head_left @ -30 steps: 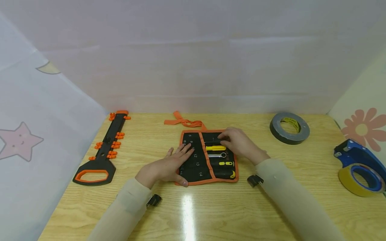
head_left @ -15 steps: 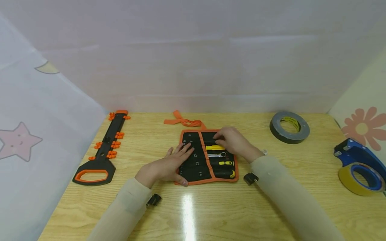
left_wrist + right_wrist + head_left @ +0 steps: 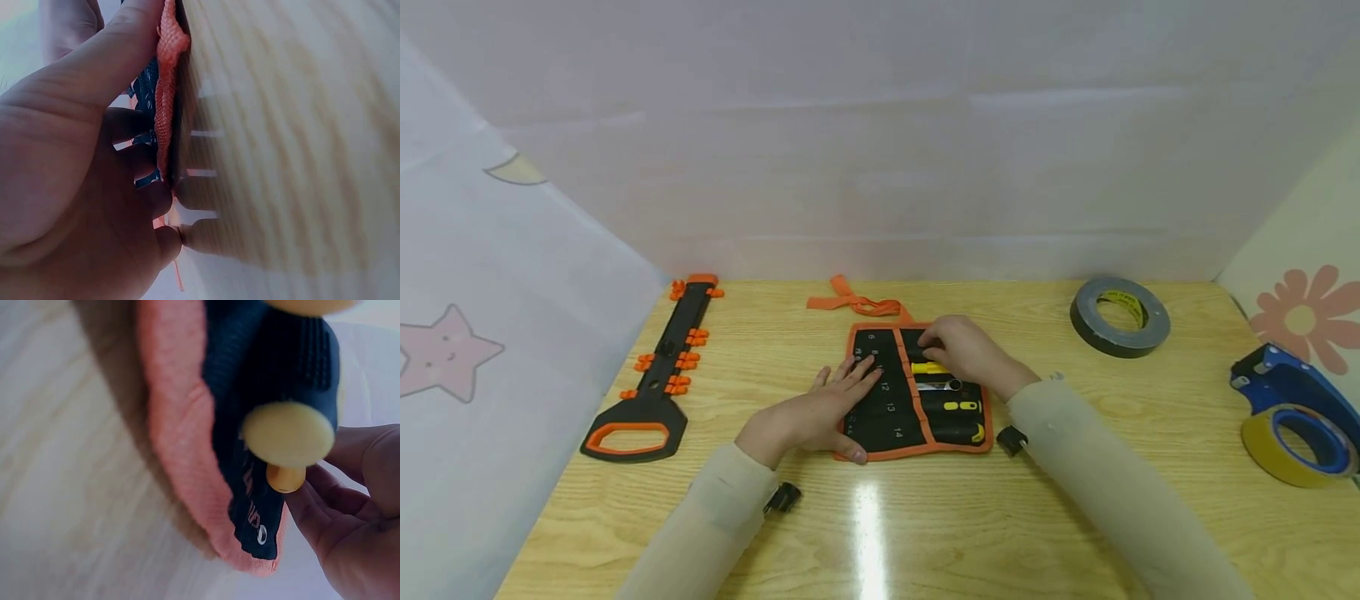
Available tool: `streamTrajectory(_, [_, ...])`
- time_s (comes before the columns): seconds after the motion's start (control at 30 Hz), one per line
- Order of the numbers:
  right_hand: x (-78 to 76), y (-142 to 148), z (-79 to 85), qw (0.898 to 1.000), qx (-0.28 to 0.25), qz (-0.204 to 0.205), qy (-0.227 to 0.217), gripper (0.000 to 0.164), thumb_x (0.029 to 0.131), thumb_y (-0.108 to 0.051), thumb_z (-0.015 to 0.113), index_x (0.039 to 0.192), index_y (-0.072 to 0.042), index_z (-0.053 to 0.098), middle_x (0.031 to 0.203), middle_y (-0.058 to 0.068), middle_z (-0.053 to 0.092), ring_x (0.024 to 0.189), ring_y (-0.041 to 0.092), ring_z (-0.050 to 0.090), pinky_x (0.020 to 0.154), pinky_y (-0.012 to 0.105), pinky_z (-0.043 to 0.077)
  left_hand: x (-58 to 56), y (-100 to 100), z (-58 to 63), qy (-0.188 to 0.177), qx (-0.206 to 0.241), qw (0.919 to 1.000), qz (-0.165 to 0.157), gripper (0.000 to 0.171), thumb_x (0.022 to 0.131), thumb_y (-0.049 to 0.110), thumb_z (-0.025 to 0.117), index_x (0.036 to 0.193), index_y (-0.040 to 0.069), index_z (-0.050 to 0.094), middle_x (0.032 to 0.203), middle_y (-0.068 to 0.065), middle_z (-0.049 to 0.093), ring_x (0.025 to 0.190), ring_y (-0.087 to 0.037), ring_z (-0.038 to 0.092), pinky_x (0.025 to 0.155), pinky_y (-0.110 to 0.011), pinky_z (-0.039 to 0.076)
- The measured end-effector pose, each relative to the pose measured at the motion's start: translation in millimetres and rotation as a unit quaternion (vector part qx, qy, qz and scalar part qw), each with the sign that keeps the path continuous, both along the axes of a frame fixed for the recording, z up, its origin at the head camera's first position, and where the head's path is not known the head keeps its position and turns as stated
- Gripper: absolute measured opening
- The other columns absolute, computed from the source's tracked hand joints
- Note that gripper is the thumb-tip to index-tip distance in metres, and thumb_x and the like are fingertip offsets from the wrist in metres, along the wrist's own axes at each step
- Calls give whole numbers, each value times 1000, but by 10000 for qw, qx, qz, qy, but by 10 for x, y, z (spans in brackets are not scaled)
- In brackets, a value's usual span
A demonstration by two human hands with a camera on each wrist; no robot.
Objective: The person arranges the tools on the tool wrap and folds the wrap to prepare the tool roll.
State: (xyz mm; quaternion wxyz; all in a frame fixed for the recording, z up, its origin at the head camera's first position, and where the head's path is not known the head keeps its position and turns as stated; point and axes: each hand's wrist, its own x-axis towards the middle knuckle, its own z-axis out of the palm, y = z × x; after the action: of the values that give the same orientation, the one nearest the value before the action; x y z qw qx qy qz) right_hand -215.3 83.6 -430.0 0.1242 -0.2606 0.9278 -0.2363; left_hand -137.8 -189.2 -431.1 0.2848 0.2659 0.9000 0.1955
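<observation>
The left hand (image 3: 816,421) lies fingers spread on the black fabric, orange-edged tool pouch (image 3: 886,421), which is unrolled. In the pouch's right half, a silver metal spanner (image 3: 932,387) and a bright yellow handle (image 3: 927,367) already sit pocketed. The right hand (image 3: 970,354) bends at its far pocket, grip hidden. Beyond the pouch, its orange fabric tie (image 3: 880,308) remains unfastened.

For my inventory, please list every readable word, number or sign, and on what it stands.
"8", on the black tool roll
"12", same tool roll
"13", same tool roll
"14", same tool roll
"6", probably, above "8"
Number below "8": too blurred beside fingers
Other white marks, same tool roll: too small
Yellow label inside grey tape roll: too small
</observation>
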Motion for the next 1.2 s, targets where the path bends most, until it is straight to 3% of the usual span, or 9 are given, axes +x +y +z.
streamTrajectory(0.43, [21, 157, 60, 9993, -200, -299, -71, 26, 106, -16, 71, 128, -3, 78, 121, 12, 77, 106, 25, 73, 95, 44, 63, -13, 6, 1, 47, -31, 10000, 2, 126, 84, 45, 90, 176, 14, 9, 184, -7, -8, 170, -38, -11, 136, -66, -4])
streamTrajectory(0.93, [265, 873, 118, 9962, -276, -777, 268, 20, 104, -17, 74, 115, -3, 81, 107, 12, 79, 94, 24, 73, 86, 48, 62, -13, -3, -15, 78, -25, 9999, -82, 126, 85, 43, 90, 176, 13, 8, 184, -8, -8, 170, -38, -12, 135, -67, -4])
streamTrajectory(1.2, [483, 1279, 111, 9925, -346, -1172, 94, 19, 104, -19, 73, 113, -4, 80, 104, 10, 79, 90, 20, 71, 80, 43, 61, -31, -3, -27, 26, 54, 10000, -74, 127, 84, 43, 91, 176, 11, 8, 184, -11, -8, 169, -42, -11, 134, -70, -3])
